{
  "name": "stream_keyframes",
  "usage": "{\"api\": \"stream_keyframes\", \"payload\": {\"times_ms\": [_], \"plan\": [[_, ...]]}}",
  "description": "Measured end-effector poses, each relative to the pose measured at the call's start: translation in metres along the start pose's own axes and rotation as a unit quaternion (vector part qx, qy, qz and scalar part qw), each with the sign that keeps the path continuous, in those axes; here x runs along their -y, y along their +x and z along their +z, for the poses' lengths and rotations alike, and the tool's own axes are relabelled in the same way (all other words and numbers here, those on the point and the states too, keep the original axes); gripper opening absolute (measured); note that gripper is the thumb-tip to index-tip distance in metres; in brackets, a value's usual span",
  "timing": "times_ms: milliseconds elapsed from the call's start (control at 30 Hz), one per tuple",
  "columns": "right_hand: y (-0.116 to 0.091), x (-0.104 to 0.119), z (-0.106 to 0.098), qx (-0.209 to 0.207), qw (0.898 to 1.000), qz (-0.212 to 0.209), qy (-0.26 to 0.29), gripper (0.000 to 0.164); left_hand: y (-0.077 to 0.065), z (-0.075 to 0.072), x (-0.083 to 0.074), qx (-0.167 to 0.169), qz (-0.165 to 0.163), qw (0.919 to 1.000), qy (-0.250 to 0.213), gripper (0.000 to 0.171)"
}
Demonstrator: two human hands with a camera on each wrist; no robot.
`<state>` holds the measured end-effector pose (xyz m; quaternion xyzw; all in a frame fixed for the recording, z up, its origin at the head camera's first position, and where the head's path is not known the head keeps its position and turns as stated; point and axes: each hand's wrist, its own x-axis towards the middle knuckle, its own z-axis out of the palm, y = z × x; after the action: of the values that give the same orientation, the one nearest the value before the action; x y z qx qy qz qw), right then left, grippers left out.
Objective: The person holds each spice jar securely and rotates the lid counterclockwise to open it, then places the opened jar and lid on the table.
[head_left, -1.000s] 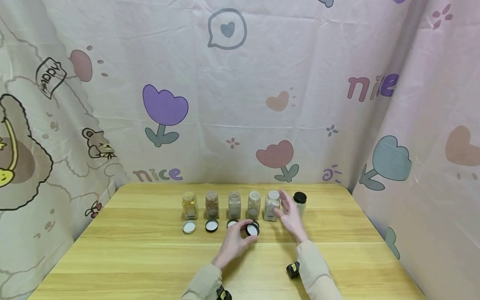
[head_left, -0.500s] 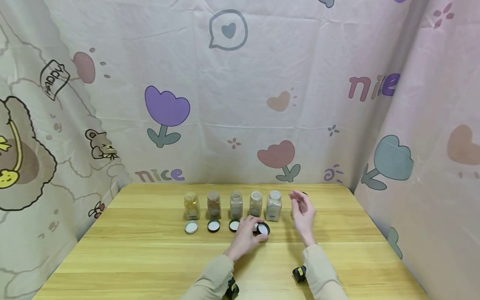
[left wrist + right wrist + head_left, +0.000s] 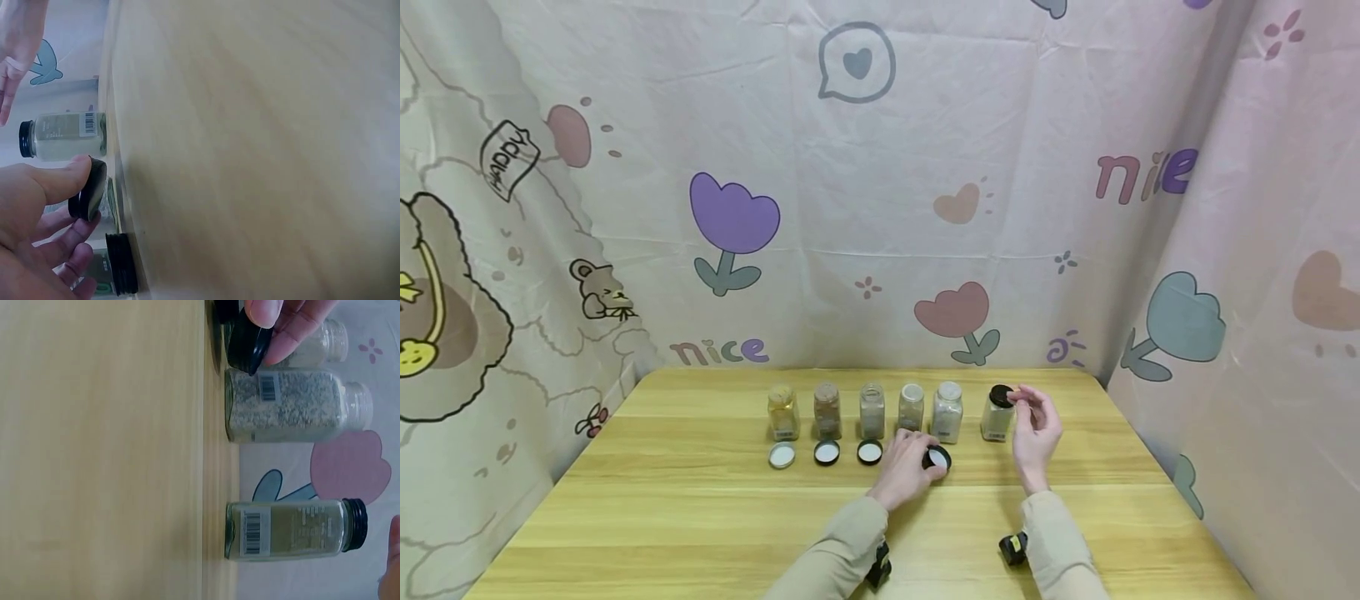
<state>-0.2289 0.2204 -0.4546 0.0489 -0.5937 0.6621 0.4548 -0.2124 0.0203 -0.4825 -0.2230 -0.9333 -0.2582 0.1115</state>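
Note:
My left hand [image 3: 906, 467] pinches a black jar lid [image 3: 937, 457] between thumb and fingers, low over the table in front of an uncapped jar of whitish grains [image 3: 947, 417]. The lid's white liner shows in the head view; in the left wrist view the lid [image 3: 91, 190] is held on edge. Just right of the far-right jar [image 3: 996, 421], which wears a black lid [image 3: 356, 525], my right hand [image 3: 1036, 425] hovers with loosely bent fingers and nothing in them. The right wrist view has its fingertips apart from that jar.
Left of the whitish jar stand several uncapped jars, among them one yellow [image 3: 783, 417] and one brown [image 3: 827, 415]. A pale lid [image 3: 781, 455] and black lids [image 3: 827, 452] lie liner up before them. Another black lid [image 3: 122, 262] lies beyond my left hand. A printed curtain [image 3: 865, 208] hangs behind.
My left hand has carried the black lid rightward and a little lower. My right hand has left the whitish jar, passed in front of the capped jar and is now at its right.

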Motion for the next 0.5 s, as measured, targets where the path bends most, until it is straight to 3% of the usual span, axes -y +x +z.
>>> {"api": "stream_keyframes", "payload": {"times_ms": [367,500], "plan": [[0.007,0.000,-0.010,-0.021,1.000,0.005,-0.008,0.020,0.007,0.006,-0.006,0.006,-0.016,0.9988,0.046,0.041],[0.006,0.012,-0.009,-0.015,1.000,0.005,-0.010,0.020,0.008,0.008,-0.008,0.003,-0.015,0.9978,0.065,0.041]]}}
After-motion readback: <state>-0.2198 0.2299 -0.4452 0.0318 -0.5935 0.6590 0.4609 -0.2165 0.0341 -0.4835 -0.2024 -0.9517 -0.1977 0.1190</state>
